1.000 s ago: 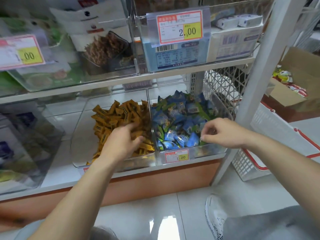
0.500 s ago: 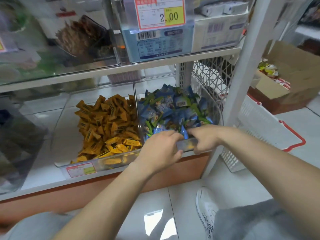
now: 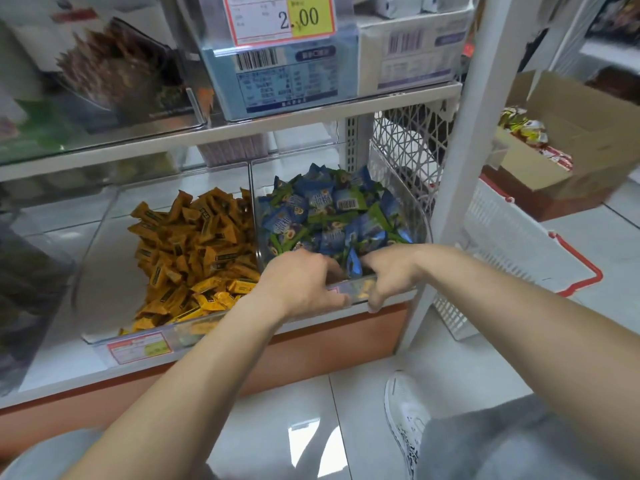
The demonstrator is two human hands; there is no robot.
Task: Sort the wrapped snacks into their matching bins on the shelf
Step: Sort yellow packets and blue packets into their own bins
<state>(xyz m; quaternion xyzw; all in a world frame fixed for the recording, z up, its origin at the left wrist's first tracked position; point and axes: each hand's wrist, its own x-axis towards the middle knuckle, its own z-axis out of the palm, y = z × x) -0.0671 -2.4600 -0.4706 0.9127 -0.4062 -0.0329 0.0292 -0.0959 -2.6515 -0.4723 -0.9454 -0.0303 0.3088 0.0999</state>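
both hands are at the front wall of the blue bin (image 3: 420, 220) now. the left hand (image 3: 301, 282) curls over the rim, thumb (image 3: 341, 301) laid along the outside and fingertips buried in the pile, so i cannot tell if it has a snack. the right hand (image 3: 389, 275) is hooked over the same wall, curled tight, one fingertip (image 3: 374, 308) showing on the outer face: it looks clamped on the bin itself. between the two hands one blue snack (image 3: 354, 265) stands on end, just touching the right hand. the rest of the blue snacks (image 3: 325, 209) are heaped just beyond the knuckles, and the orange snacks (image 3: 197, 251) lie out past the left wrist in their own bin.

these look light, crinkly and slick, likely to slide off the heap. i'd pinch one by its crimped end rather than squeeze the middle.
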